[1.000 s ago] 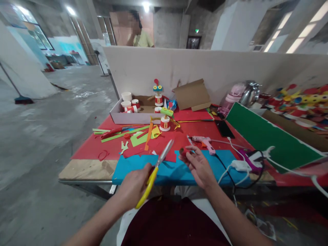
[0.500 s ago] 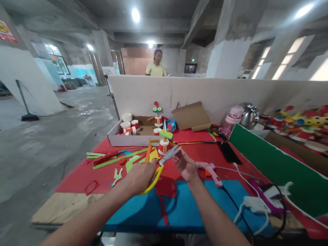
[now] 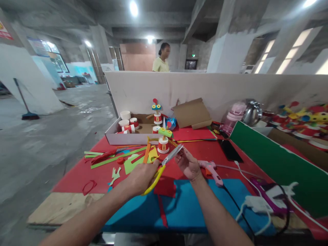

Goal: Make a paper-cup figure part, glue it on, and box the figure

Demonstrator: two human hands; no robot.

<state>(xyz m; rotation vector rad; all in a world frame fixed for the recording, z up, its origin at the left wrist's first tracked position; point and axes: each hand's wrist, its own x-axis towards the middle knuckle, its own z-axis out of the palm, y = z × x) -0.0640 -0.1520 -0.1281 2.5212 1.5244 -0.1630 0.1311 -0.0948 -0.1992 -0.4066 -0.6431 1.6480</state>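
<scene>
My left hand is closed round the yellow handle of a pair of scissors, whose metal blades point up and to the right. At the blade tips my right hand has its fingers pinched together; whatever is between them is too small to make out. Just behind the blades stands a paper-cup figure with a green head and coiled paper arms. Red paper and a narrow red strip lie below my hands on the blue sheet.
A shallow box of paper cups and another figure stands at the back left. Coloured paper strips lie left. On the right are a pink glue gun, a phone, cables and a green-sided box.
Both hands stay close together, with the scissor tips still at my right fingers. The view has shifted slightly. The person behind the partition has moved right and turned sideways.
</scene>
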